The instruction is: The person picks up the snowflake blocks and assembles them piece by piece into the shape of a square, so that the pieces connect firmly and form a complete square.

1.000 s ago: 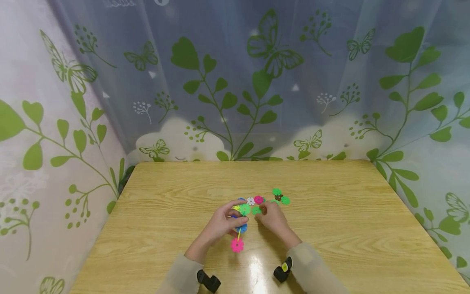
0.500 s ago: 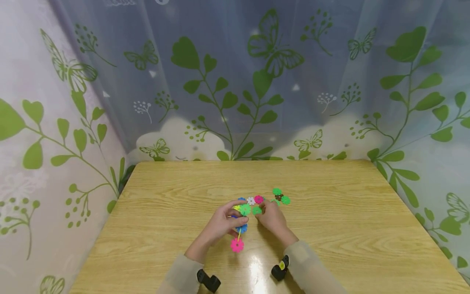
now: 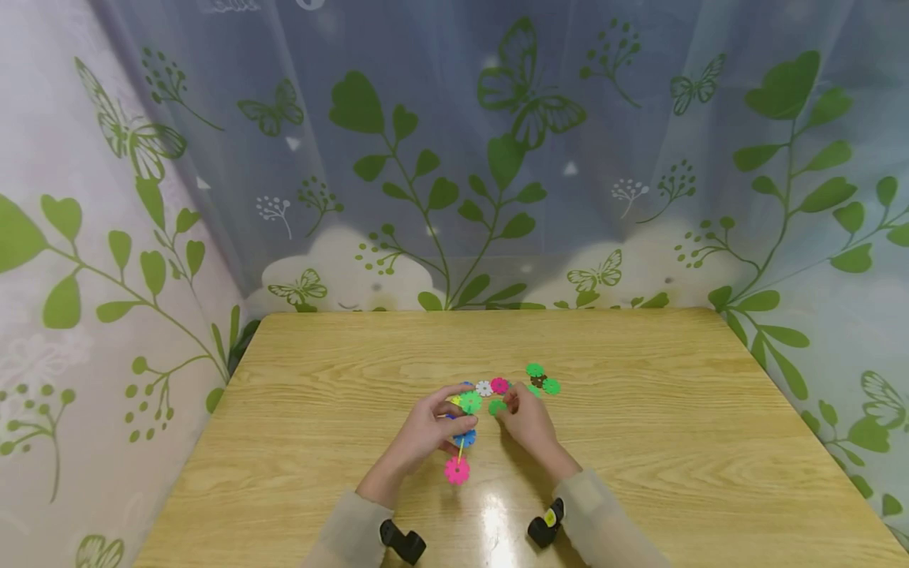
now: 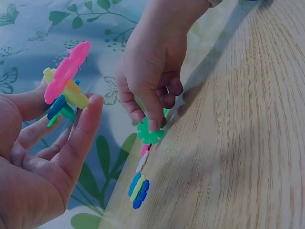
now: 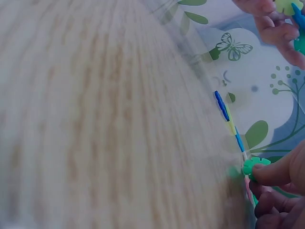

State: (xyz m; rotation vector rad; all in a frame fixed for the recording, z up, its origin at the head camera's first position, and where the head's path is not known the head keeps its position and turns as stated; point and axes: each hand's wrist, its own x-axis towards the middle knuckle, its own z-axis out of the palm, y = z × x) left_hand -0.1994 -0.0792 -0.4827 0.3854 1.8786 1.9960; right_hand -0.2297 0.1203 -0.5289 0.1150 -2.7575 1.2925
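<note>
In the head view my left hand (image 3: 429, 426) holds a joined build of notched plastic discs between thumb and fingers. A pink disc (image 3: 458, 471) sticks out at its near end, past a yellow disc seen edge-on and a blue disc (image 3: 465, 439). A light green disc (image 3: 470, 402) sits at the build's far end. My right hand (image 3: 529, 422) pinches a single green disc (image 4: 150, 130) by its edge, thumb over its face in the left wrist view. A small gap separates this disc from the build. The curled fingers partly cover both.
Beyond my hands, a white disc (image 3: 484, 388) and a pink-red disc (image 3: 500, 386) lie in a row on the wooden table (image 3: 341, 355), with blue and yellow discs at its left. Right of them lies a brown disc (image 3: 539, 381) among green ones. Patterned curtains surround the table.
Both hands stay almost in place. The gap between the green disc in my right fingers and the build in my left hand has widened slightly.
</note>
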